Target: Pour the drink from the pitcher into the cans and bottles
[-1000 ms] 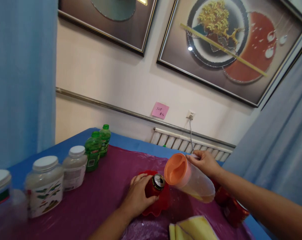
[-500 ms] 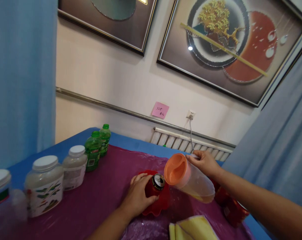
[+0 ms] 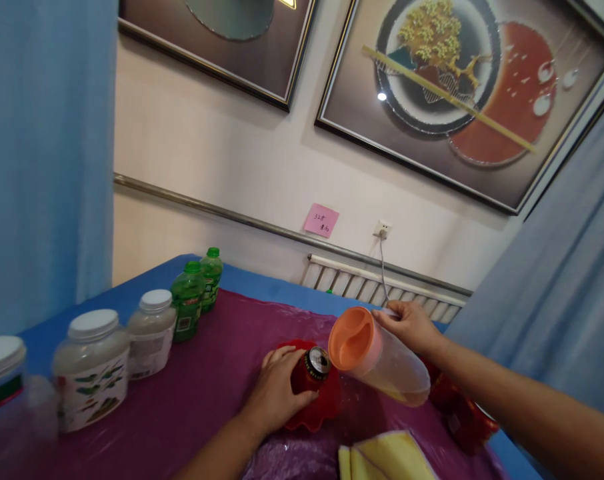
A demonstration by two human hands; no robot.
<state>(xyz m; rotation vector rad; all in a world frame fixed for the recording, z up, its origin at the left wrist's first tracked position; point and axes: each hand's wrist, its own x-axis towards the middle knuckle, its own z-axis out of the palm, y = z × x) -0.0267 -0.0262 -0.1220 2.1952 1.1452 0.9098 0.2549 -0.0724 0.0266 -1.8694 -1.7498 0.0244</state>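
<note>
A red can (image 3: 307, 375) with a black-and-gold rim stands slightly tilted over a red scalloped dish (image 3: 315, 415), and my left hand (image 3: 275, 392) is wrapped round it. My right hand (image 3: 412, 325) grips the handle of a clear pitcher (image 3: 395, 373) with an orange lid (image 3: 352, 339). The pitcher is tipped to the left, its lid close beside the can's top. A little yellowish liquid lies along its lower side. Whether any liquid runs from the spout cannot be made out.
A folded yellow cloth (image 3: 387, 459) lies at the near edge of the purple sheet (image 3: 192, 407). White-lidded jars (image 3: 95, 373) and green bottles (image 3: 187, 303) line the left. Red cans (image 3: 469, 423) stand at the right, partly behind my right arm.
</note>
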